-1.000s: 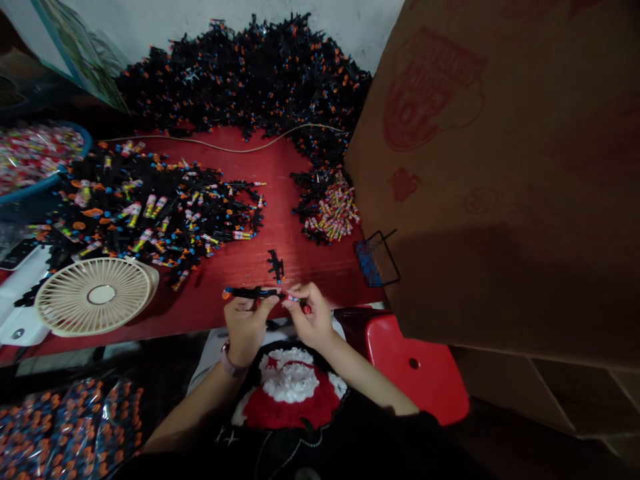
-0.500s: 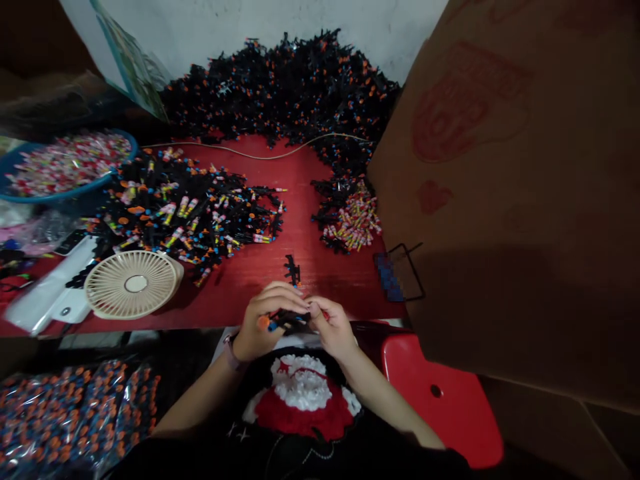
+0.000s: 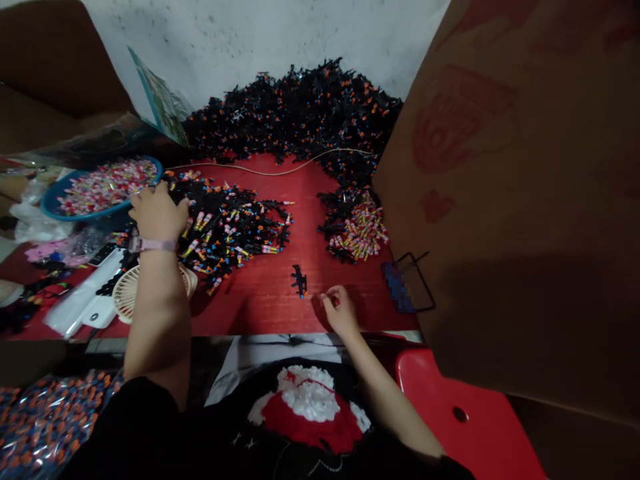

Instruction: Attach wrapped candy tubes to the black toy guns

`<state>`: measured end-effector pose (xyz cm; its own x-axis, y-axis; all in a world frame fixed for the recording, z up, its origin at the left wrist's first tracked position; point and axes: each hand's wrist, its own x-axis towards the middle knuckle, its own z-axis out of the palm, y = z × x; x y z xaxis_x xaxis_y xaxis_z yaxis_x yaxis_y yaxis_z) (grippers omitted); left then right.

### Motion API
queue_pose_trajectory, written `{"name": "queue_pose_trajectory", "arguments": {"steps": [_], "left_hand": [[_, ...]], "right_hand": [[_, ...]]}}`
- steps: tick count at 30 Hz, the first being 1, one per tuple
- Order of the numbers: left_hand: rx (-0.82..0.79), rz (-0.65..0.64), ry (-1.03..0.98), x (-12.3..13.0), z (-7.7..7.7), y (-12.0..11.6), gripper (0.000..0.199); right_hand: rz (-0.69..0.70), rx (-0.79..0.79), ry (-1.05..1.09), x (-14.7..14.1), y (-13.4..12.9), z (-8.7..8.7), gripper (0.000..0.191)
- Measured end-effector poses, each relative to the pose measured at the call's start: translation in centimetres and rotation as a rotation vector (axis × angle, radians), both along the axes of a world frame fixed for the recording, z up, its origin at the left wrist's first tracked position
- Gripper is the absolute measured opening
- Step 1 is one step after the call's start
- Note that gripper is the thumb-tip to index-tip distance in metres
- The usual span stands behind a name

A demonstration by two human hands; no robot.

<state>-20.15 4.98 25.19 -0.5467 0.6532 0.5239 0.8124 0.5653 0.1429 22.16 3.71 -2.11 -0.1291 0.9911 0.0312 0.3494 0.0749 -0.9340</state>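
Note:
My left hand [image 3: 159, 212] rests palm down on the near pile of black plastic toy guns [image 3: 235, 230], which have orange and blue parts and pink-striped candy sticks among them. Its fingers are hidden among the pieces, and a pink strap [image 3: 153, 245] circles the wrist. My right hand [image 3: 340, 310] sits pinched on the red table [image 3: 260, 307], with a small red piece showing in its fingers. A single black toy gun [image 3: 299, 280] lies just left of those fingers, apart from them.
A large heap of black toys [image 3: 295, 113] rises against the white wall. A blue basin of wrapped candies [image 3: 105, 188] and a cream fan [image 3: 150, 293] are at the left. A cardboard sheet [image 3: 500, 200] stands at the right, above a red stool [image 3: 460, 415].
My left hand has moved away left onto the pile. The black toy held between both hands no longer shows there. My right hand has dropped lower, near the single toy gun.

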Motion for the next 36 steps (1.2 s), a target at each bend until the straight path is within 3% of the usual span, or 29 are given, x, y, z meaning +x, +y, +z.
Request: {"name": "queue_pose_trajectory", "arguments": {"steps": [3, 5, 8, 11, 14, 17, 22, 27, 33, 36], "left_hand": [[-0.037, -0.124, -0.022, 4.7, -2.7, -0.4, 0.056], [-0.092, -0.367, -0.093, 9.4, -6.0, -1.0, 0.045], [-0.361, -0.772, -0.259, 16.6, -12.2, -2.3, 0.045], [-0.612, -0.872, -0.285, 21.8, -18.1, -4.0, 0.069], [-0.67, -0.848, -0.259, 23.6, -21.5, -5.4, 0.075], [-0.571, -0.806, -0.259, 22.7, -22.5, -6.1, 0.059], [-0.364, -0.8, -0.437, 19.8, -22.3, -7.3, 0.031], [-0.205, -0.714, -0.671, 18.8, -22.5, -8.8, 0.03], [-0.094, -0.665, -0.796, 18.8, -21.6, -9.4, 0.02], [-0.032, -0.641, -1.06, 20.0, -21.5, -9.5, 0.03]], "right_hand": [[0.036, 0.049, 0.094, 0.6, 0.1, -0.6, 0.026], [0.077, 0.074, 0.16, 1.0, 0.3, -0.8, 0.029], [0.106, 0.058, 0.262, 1.3, 0.7, -1.0, 0.035], [0.091, 0.023, 0.353, 1.2, 0.8, -0.8, 0.041], [0.08, -0.001, 0.393, 1.1, 0.8, -0.5, 0.048], [0.094, -0.008, 0.387, 1.0, 0.6, -0.2, 0.051], [0.122, 0.026, 0.293, 0.4, -0.2, 0.4, 0.042], [0.246, 0.038, 0.242, -0.6, -2.1, 1.4, 0.043], [0.369, -0.034, 0.201, -1.1, -3.6, 2.9, 0.046], [0.351, -0.037, 0.185, -1.5, -3.7, 3.7, 0.043]]}}
